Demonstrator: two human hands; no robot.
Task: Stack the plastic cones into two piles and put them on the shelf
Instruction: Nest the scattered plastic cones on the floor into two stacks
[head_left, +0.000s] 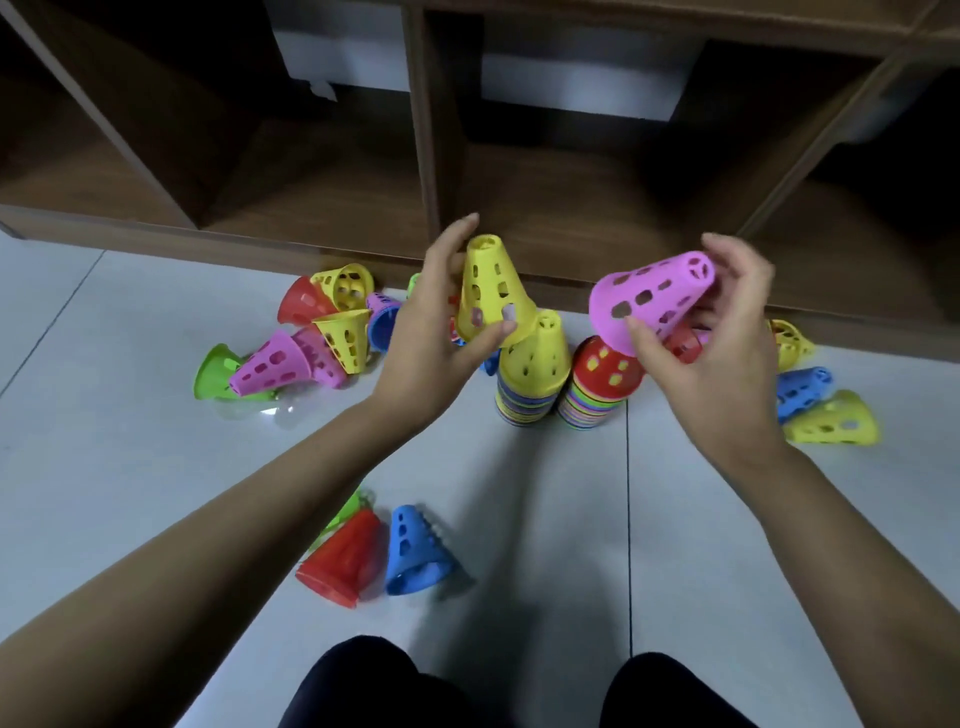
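Two piles of nested cones stand side by side on the floor: one topped by a yellow cone (535, 358), one topped by a red cone (602, 371). My left hand (431, 332) grips a yellow cone (491, 288), held upright just above and left of the yellow-topped pile. A pink cone (652, 299) lies tilted in my right hand (711, 338), over the red-topped pile. The brown wooden shelf (431, 156) with open compartments stands right behind the piles.
Loose cones lie scattered on the grey tiled floor (545, 519): a cluster at the left (311, 338), a red cone (343, 561) and a blue cone (415, 551) near my knees, and blue and yellow cones (826, 410) at the right. White bins sit inside the shelf.
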